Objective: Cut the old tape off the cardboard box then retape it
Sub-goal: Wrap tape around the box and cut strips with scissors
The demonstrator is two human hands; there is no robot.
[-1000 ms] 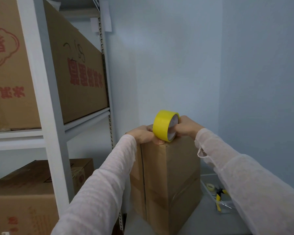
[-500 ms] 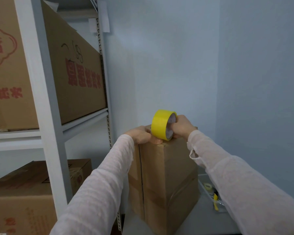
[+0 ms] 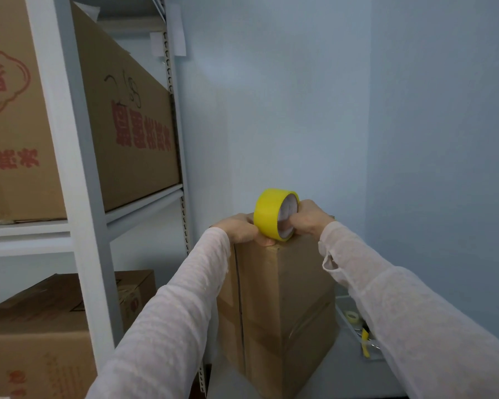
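Observation:
A tall brown cardboard box (image 3: 283, 300) stands upright on a grey surface in front of me, one corner toward the camera. A yellow tape roll (image 3: 272, 214) stands on edge on the box's top near edge. My right hand (image 3: 307, 217) grips the roll with fingers inside its core. My left hand (image 3: 239, 228) lies on the top left corner of the box, right against the roll, fingers pressed down; whether it pinches the tape end is hidden. Clear old tape bands cross the box's lower sides.
A white metal shelf rack (image 3: 78, 197) stands close on the left, holding large printed cardboard boxes (image 3: 133, 116) on two levels. A shallow tray (image 3: 357, 335) with a small tape roll and a yellow-handled tool lies at the lower right. Blue walls close the corner behind.
Both hands and the roll stay on the box top; the roll has shifted very slightly. The view has drifted a little.

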